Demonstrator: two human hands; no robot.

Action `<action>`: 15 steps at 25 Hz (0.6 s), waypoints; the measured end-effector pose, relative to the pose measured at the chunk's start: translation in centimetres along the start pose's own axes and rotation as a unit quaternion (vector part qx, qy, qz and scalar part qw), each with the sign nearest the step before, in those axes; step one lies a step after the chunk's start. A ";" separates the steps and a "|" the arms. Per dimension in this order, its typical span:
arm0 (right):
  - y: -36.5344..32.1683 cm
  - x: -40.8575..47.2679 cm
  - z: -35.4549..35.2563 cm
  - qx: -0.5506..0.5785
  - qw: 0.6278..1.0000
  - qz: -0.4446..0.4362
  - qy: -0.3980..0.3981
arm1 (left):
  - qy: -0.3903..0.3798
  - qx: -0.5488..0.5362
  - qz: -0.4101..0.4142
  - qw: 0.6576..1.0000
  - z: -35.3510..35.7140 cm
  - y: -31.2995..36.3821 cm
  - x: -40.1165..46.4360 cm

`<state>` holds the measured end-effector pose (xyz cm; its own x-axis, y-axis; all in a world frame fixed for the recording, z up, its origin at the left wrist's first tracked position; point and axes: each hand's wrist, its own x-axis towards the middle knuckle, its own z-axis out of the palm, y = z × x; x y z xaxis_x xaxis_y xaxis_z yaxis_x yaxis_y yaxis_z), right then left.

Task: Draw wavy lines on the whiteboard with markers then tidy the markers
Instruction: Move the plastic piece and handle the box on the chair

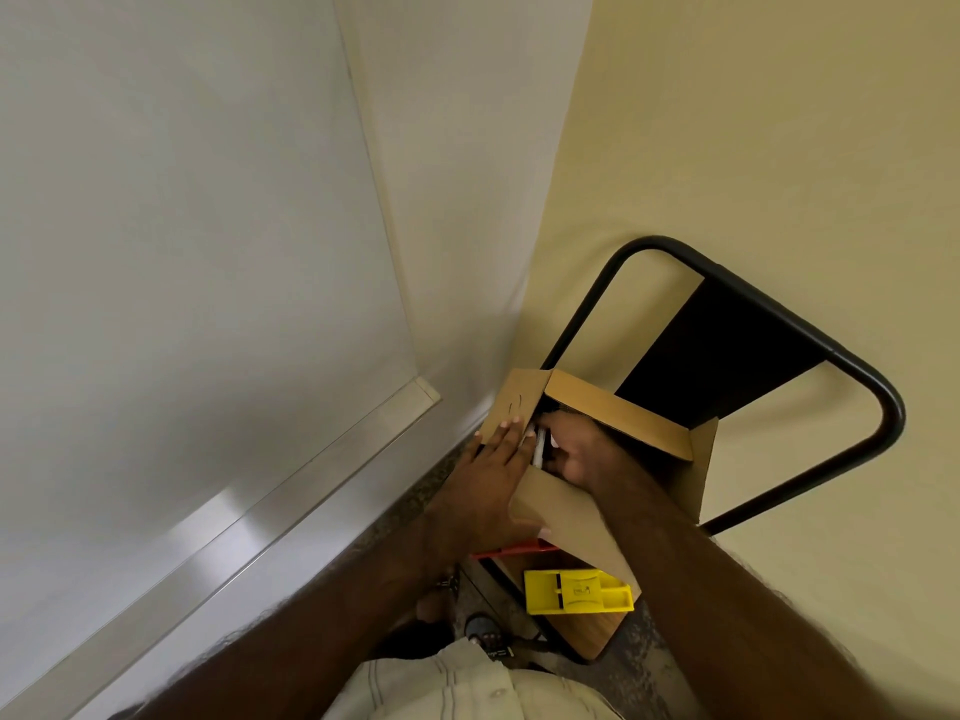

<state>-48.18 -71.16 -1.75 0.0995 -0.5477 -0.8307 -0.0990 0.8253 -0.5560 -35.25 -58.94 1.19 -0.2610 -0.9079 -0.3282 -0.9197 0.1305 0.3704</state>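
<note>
Right hand [576,449]: nearest me, inside cardboard box [618,413], fingers curled round white marker [539,448].
Marker axis: I see it near-upright.
Left hand [493,459]: flat, fingers straight, bracing the flap.

No legible text appears anywhere: a small embossed mark on the yellow plastic piece [577,592] at near right and faint curved marks on the cardboard box [618,414] flap remain unreadable.

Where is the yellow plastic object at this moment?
In the head view the yellow plastic object lies low and right of centre, on the chair seat, just below the cardboard box that both hands are at.
</note>
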 end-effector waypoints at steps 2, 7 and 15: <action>0.3 0.1 0.2 0.005 1.000 -0.004 -0.004 | 0.000 0.005 -0.003 1.000 0.1 0.2 0.0; 0.0 -1.0 -0.5 0.070 0.997 0.007 -0.038 | 0.006 0.000 -0.009 1.000 0.2 0.5 -0.4; -1.3 -5.3 -4.5 0.001 0.999 0.010 -0.049 | -0.010 0.013 -0.030 0.999 -0.5 0.7 -0.6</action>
<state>-53.07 -69.93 3.25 0.1935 -0.5149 -0.8352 -0.1004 0.8364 -0.5389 -35.63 -58.47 2.09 -0.2102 -0.9061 -0.3671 -0.9414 0.0863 0.3260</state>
